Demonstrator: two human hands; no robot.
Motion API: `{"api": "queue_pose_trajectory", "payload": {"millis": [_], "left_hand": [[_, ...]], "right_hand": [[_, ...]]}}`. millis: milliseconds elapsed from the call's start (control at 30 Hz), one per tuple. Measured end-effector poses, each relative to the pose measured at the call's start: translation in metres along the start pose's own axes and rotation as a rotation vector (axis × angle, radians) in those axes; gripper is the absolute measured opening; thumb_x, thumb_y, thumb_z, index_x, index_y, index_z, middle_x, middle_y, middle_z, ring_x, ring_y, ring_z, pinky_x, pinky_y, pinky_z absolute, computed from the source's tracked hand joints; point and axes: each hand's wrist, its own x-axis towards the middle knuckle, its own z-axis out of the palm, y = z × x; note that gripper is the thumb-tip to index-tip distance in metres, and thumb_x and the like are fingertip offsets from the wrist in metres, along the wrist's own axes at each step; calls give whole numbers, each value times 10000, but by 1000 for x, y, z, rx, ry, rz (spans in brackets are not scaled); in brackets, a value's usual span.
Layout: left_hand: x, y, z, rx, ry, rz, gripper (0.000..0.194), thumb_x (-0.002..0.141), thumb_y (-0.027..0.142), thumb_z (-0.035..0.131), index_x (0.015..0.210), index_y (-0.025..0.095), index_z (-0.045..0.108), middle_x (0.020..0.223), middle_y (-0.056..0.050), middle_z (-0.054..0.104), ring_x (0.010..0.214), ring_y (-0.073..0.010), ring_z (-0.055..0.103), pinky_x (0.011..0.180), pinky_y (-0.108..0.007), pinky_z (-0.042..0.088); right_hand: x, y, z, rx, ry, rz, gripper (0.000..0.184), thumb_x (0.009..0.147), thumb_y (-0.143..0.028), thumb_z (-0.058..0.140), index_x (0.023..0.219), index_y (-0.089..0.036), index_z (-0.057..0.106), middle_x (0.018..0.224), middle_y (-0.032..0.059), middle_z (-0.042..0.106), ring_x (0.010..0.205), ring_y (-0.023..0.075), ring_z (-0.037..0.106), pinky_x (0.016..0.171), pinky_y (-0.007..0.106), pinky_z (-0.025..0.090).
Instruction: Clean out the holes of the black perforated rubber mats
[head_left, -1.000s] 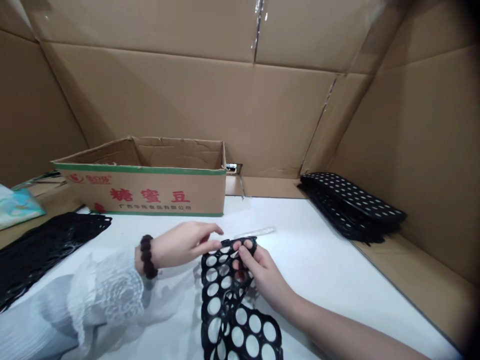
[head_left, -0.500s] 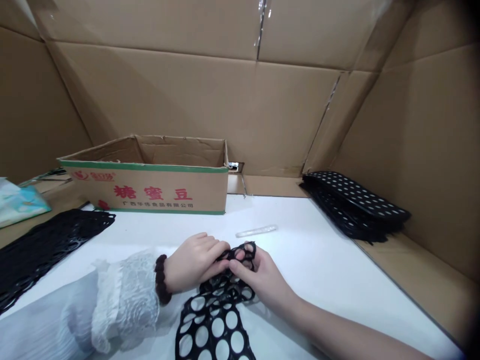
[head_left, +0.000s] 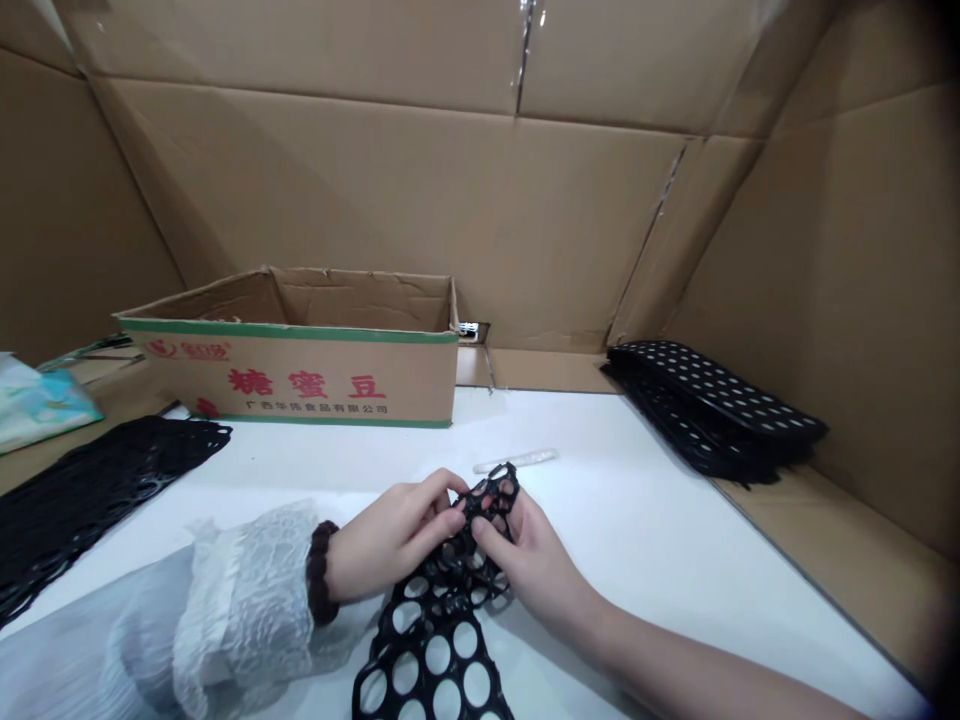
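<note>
Between my hands is a black flexible sheet with rows of round holes (head_left: 451, 655), its far end bunched up and its near part lying on the white table. My left hand (head_left: 397, 535) pinches the bunched end between thumb and fingers. On the other side, my right hand (head_left: 544, 560) grips the same end, the thumb on top and some fingers hidden behind the sheet. Just beyond my hands lies a thin whitish stick in clear wrapping (head_left: 536, 458).
A cardboard box with a green rim (head_left: 337, 380) stands behind at left. Black perforated sheets (head_left: 105, 480) lie at left, near a tissue pack (head_left: 45, 405). More folded black sheets with holes (head_left: 712, 405) are stacked at right. Cardboard walls (head_left: 375, 190) surround the white table (head_left: 637, 520).
The bunched end of the sheet has risen slightly and now overlaps the stick. My left fingers have shifted their grip on it, the index finger more bent.
</note>
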Motion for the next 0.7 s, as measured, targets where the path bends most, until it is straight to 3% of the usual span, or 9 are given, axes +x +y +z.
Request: {"api": "queue_pose_trajectory", "payload": {"millis": [100, 267, 400, 500, 600, 700], "left_hand": [[0, -1, 1, -84, -31, 11, 226, 859, 327, 341, 1027, 187, 397, 752, 1, 564, 653, -120, 504, 594, -226, 370], [5, -4, 0, -256, 12, -42, 238, 861, 350, 326, 856, 153, 460, 772, -19, 562, 703, -127, 509, 619, -228, 383], [10, -1, -11, -124, 135, -27, 236, 850, 333, 346, 835, 157, 502, 745, -17, 564, 680, -126, 504, 617, -230, 381], [16, -2, -41, -5, 401, -79, 240, 834, 348, 359, 828, 160, 508, 677, -2, 527, 605, -116, 470, 558, -233, 364], [22, -8, -91, 72, 795, -139, 274, 825, 377, 359, 858, 152, 512, 639, 28, 491, 551, -91, 446, 508, -232, 326], [32, -18, -141, 419, 1015, -62, 379, 860, 401, 281, 981, 125, 510, 795, 25, 534, 718, -103, 500, 620, -275, 324]], "right_hand": [[-1, 0, 1, -12, -22, -15, 138, 767, -208, 482, 887, -180, 419, 893, 23, 516, 863, 144, 491, 822, 305, 389], [2, -2, 2, -47, 20, -9, 140, 740, -197, 498, 856, -180, 421, 841, 10, 511, 857, 152, 490, 798, 297, 398], [4, -2, 3, -29, 43, 0, 169, 709, -174, 505, 854, -180, 418, 797, -2, 504, 802, 140, 495, 752, 280, 409], [1, 1, 3, -49, 69, 17, 147, 693, -143, 480, 828, -173, 430, 790, 2, 499, 778, 134, 490, 721, 263, 412], [-3, 8, 3, -51, -8, 64, 167, 686, -112, 447, 842, -174, 439, 774, -4, 501, 742, 126, 495, 692, 257, 421], [-4, 10, 4, -11, -89, 34, 228, 675, -95, 455, 885, -183, 440, 812, -5, 515, 787, 131, 510, 733, 267, 421]]}}
